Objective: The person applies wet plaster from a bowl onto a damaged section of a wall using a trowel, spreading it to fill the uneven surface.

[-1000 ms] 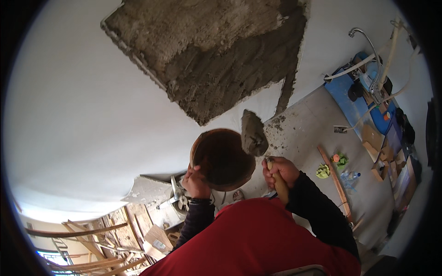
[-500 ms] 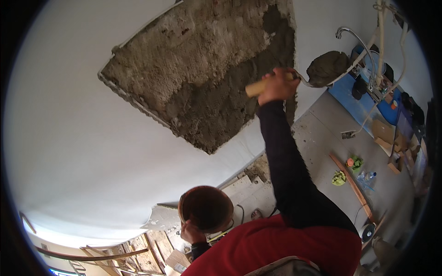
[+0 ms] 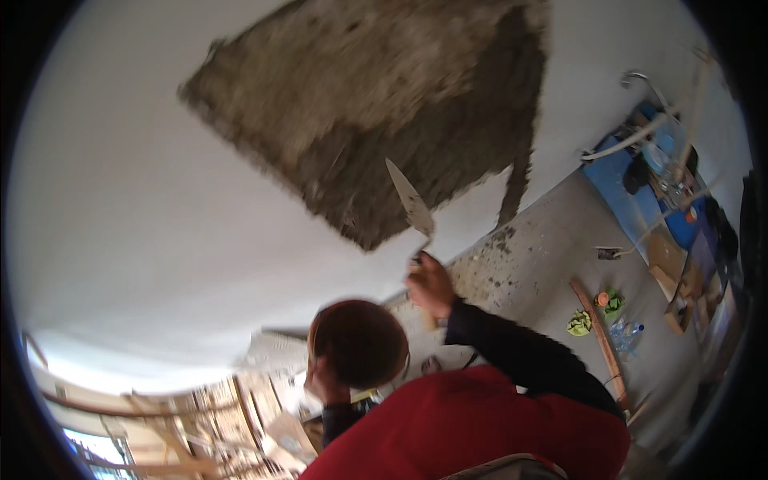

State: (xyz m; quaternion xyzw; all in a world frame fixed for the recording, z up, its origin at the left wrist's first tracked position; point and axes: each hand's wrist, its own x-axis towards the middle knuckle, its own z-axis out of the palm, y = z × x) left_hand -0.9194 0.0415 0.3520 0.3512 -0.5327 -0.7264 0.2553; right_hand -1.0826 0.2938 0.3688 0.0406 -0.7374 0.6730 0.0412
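My right hand [image 3: 428, 284] grips the wooden handle of a trowel [image 3: 410, 200]. Its pointed metal blade is bare and points up at the lower edge of a rough patch of grey mortar [image 3: 384, 104] in the white wall [image 3: 144, 240]. My left hand [image 3: 324, 384] holds a round brown bowl [image 3: 360, 342] by its rim, close to my chest. The bowl's inside looks dark; what it holds is unclear. The picture is blurred by motion.
A mortar-spattered grey floor [image 3: 544, 264] lies to the right, with a wooden stick [image 3: 596, 332], green rags and a plastic bottle [image 3: 624, 334]. Blue containers and hoses [image 3: 640, 172] stand at the far right. Wooden planks and debris [image 3: 208, 416] lie at lower left.
My right hand has come down from high at the patch's right edge to just above the bowl. The lump of mortar on the trowel is gone. The bowl stays at my chest.
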